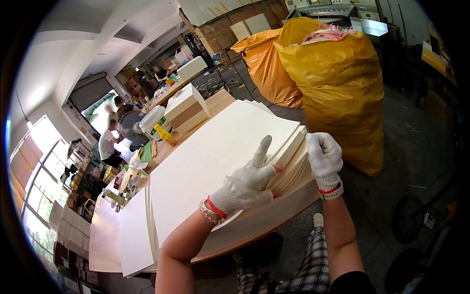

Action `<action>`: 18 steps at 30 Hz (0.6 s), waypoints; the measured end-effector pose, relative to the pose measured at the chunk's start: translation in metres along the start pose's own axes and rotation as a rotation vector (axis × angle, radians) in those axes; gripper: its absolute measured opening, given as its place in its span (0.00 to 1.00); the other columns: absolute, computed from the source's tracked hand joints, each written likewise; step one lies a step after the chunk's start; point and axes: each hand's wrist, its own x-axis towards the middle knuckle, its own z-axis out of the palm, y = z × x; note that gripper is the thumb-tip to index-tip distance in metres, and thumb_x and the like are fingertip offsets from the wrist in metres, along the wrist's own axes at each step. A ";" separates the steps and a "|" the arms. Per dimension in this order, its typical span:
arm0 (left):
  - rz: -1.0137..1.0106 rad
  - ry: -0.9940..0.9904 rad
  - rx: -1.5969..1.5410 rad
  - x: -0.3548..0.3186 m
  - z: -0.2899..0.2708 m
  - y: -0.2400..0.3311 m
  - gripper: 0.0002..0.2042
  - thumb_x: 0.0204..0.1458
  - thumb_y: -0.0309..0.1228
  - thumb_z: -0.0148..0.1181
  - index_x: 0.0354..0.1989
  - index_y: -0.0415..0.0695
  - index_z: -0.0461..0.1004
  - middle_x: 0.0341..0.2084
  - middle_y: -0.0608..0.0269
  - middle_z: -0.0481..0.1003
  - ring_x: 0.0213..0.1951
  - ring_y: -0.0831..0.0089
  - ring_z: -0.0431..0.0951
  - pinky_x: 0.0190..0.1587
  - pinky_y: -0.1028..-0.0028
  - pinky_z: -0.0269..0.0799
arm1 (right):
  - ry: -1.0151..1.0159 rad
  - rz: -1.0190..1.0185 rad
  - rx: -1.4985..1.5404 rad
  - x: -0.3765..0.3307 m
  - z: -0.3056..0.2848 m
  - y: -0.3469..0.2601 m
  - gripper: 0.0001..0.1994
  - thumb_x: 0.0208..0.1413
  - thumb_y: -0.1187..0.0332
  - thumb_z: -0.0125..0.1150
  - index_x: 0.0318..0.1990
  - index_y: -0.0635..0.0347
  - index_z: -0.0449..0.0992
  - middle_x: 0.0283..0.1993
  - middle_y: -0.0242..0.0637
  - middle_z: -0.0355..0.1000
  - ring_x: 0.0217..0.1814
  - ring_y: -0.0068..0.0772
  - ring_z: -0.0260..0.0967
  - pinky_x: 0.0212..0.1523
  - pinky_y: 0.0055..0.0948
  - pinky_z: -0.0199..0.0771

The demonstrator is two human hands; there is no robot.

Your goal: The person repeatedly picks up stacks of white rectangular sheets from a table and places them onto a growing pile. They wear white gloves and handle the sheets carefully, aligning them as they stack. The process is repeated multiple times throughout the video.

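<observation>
Left hand (247,183): flat, fingers spread, on the cream sheet stack (215,161).
Right hand (324,158): closed, gripping the stack's edge at 3 o'clock.
Surface: wooden table (259,225).
Room: perhaps a workshop; yellow sacks (338,88) at 1 o'clock.

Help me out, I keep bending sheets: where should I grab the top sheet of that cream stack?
Probably at the near right corner of the stack of sheets, from the right side. There the edges fan apart, where the right hand pinches them; the left hand lies flat on top.
</observation>
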 end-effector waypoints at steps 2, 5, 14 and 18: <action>-0.023 -0.052 -0.068 0.000 -0.001 -0.004 0.19 0.45 0.28 0.66 0.49 0.47 0.74 0.70 0.36 0.44 0.61 0.46 0.68 0.58 0.65 0.69 | -0.004 -0.024 -0.007 0.001 0.000 -0.001 0.06 0.56 0.77 0.62 0.28 0.65 0.75 0.24 0.28 0.71 0.25 0.16 0.65 0.26 0.20 0.66; -0.034 -0.126 -0.146 0.001 -0.007 -0.008 0.20 0.47 0.32 0.64 0.51 0.52 0.72 0.72 0.38 0.37 0.63 0.37 0.64 0.60 0.61 0.67 | -0.010 -0.023 0.005 0.000 -0.001 0.000 0.05 0.56 0.77 0.62 0.28 0.65 0.75 0.24 0.28 0.71 0.24 0.17 0.65 0.26 0.20 0.66; 0.070 -0.053 -0.113 0.000 -0.001 -0.020 0.28 0.45 0.30 0.62 0.60 0.56 0.68 0.71 0.35 0.38 0.56 0.45 0.72 0.56 0.63 0.71 | -0.054 -0.099 -0.018 0.000 -0.003 0.005 0.01 0.57 0.78 0.60 0.33 0.65 0.77 0.28 0.32 0.71 0.26 0.22 0.67 0.28 0.22 0.67; 0.069 -0.105 -0.082 -0.002 -0.009 -0.015 0.35 0.46 0.26 0.59 0.67 0.57 0.61 0.72 0.40 0.41 0.49 0.57 0.77 0.53 0.65 0.73 | -0.103 -0.122 -0.229 -0.003 -0.028 -0.012 0.05 0.58 0.75 0.57 0.39 0.65 0.76 0.31 0.39 0.68 0.27 0.34 0.67 0.30 0.29 0.69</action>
